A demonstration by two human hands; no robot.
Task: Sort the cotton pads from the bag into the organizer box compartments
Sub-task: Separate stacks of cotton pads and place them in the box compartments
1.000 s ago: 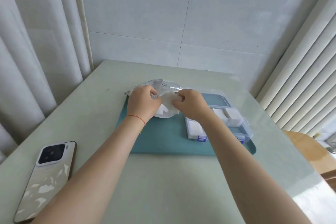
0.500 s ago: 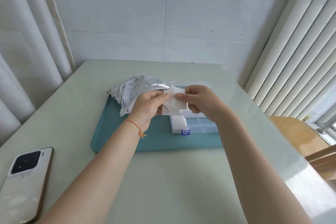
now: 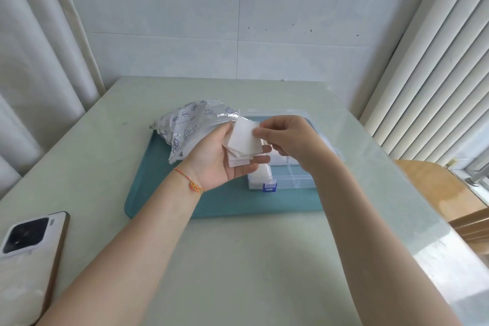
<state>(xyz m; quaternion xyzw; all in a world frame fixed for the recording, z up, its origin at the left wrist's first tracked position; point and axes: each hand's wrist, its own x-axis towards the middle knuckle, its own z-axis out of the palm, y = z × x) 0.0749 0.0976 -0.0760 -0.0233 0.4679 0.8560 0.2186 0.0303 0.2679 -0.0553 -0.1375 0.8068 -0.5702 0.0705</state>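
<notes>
Cotton pads partly sorted, a handful being separated above the organizer box.

A small stack of cotton pads (image 3: 242, 152) was cradled in the left hand (image 3: 225, 159); its top pad was pinched by the right hand (image 3: 288, 137). Some organizer box (image 3: 299, 180) compartments were filled, others seemingly empty; the bag (image 3: 193, 124) lay beside it.

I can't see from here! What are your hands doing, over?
Left hand cradling stack of cotton pads, palm up. Right hand pinching top pad. Organizer box open below. Nothing blocking.
</notes>
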